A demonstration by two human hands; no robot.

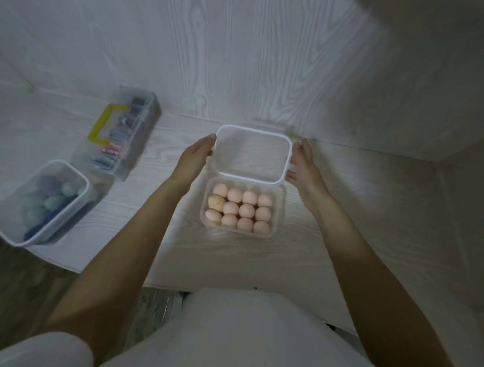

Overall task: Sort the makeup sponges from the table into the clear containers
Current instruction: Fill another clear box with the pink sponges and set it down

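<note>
The left hand (195, 157) and right hand (302, 166) grip the lid (252, 153) above the clear container (241, 208), which holds 12 pink sponges (238, 208). Sorting seems nearly done; closing remains.

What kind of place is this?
Probably a home corner or small work nook, though it is hard to be sure: a pale wood-grain table set against matching panelled walls, with clear containers of makeup sponges and a yellow-handled organizer on it.
</note>
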